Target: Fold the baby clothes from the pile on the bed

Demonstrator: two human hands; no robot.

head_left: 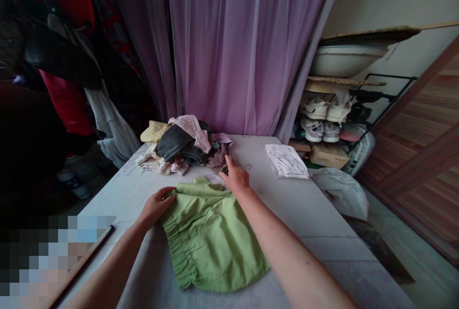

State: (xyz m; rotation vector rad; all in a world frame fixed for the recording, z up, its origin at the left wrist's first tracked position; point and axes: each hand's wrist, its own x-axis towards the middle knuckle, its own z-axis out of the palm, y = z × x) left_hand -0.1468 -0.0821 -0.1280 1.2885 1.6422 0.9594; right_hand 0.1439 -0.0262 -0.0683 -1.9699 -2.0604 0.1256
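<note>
Light green shorts (218,242) lie spread on the table, their gathered elastic waistband along the left side and the cloth wrinkled at the far edge. My left hand (158,206) has the far left corner of the shorts, by the waistband, between thumb and fingers. At the far right edge of the shorts is my right hand (235,176), its thumb and fingers apart, with nothing visible in its grasp. Its fingertips come close to a brown garment (219,157) at the edge of the clothes pile (175,139); whether they touch it I cannot tell.
A folded white patterned cloth (286,160) lies on the table (322,247) at the right. Behind hangs a purple curtain (229,50). To the right are a rack with shoes (317,129) and a plastic bag (344,192). A dark-tipped stick (86,261) crosses the left edge.
</note>
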